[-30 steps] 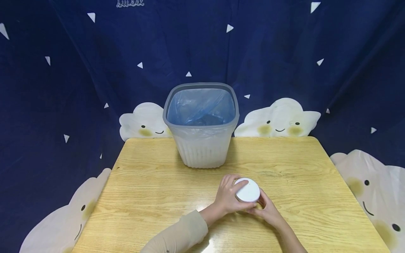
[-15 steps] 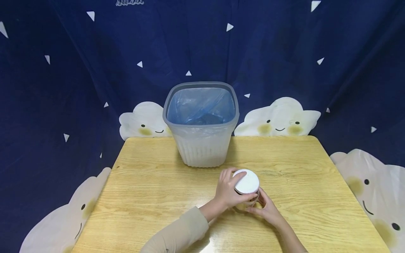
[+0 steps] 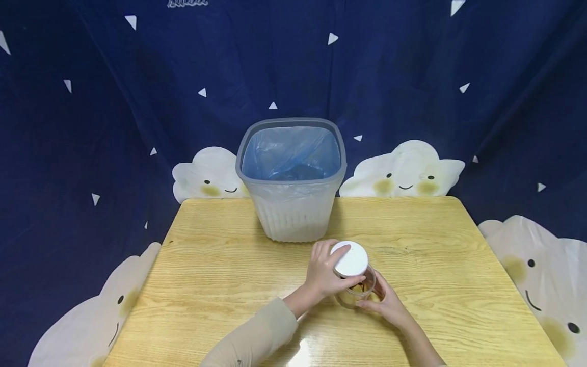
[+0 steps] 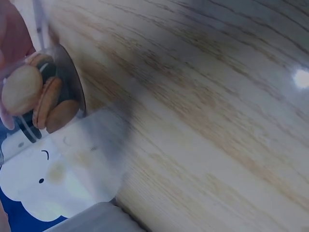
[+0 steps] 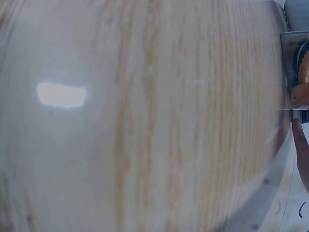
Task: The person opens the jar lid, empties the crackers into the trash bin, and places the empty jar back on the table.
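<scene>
My left hand (image 3: pixel 321 270) grips a round white lid (image 3: pixel 352 259) in the head view, thumb on its top and fingers round its edge. A clear jar (image 3: pixel 367 286) stands partly under the lid, its open mouth showing at the near right. Around the jar's right side curl the thumb and fingers of my right hand (image 3: pixel 390 306). Through the clear wall in the left wrist view I see several round cookies (image 4: pixel 47 99), tan and dark. At the right edge of the right wrist view, one fingertip (image 5: pixel 300 145) shows just below the jar (image 5: pixel 289 72).
A pale bin (image 3: pixel 295 219) with a grey rim and a blue liner stands at the back middle of the wooden table (image 3: pixel 220 239). Behind the table hangs a dark blue curtain (image 3: pixel 293 56) with white triangles and smiling clouds.
My left hand has lifted the lid and shifted it left and away from me, uncovering part of the jar's mouth. The right hand stays nearly still on the jar.
</scene>
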Demonstrator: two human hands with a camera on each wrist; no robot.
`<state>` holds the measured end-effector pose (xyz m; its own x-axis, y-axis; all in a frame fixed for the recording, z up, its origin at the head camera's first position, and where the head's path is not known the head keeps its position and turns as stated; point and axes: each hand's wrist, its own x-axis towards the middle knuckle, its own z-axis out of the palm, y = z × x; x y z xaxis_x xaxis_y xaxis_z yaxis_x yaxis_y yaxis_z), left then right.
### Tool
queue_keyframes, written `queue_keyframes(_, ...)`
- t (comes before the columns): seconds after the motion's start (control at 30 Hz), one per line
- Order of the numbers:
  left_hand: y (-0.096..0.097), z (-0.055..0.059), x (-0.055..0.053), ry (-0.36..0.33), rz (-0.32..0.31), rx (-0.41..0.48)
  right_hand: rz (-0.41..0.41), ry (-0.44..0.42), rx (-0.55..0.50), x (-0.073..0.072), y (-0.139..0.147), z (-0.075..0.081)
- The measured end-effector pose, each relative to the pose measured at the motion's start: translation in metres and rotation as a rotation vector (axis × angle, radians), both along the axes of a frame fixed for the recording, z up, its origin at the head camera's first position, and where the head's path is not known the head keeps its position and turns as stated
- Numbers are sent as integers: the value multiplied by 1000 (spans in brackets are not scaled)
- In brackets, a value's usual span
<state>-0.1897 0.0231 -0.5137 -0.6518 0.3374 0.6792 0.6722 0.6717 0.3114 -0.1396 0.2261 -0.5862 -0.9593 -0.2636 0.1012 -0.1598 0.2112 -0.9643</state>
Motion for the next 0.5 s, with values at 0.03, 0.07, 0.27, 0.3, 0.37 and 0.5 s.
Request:
queue_keyframes(0.03,-1,-1,-1,8,1,3,3,4,-4,0,0,0)
queue_keyframes(0.07,-1,-1,-2,21,0,8,8,9,-5,0,0,0)
queue_keyframes(0.27,-6,-3,-6,64,6,23,20,50,-26,0,-1,2)
queue_keyframes(0.3,-7,-4,-6,60,8,25,23,59,-33,0,-1,2)
queue_keyframes(0.37,-9,-4,-7,56,10,31,33,74,-49,-1,-1,1)
queue_keyframes(0.5,-13,-3,-7,48,15,49,43,99,-64,-2,-1,-1)
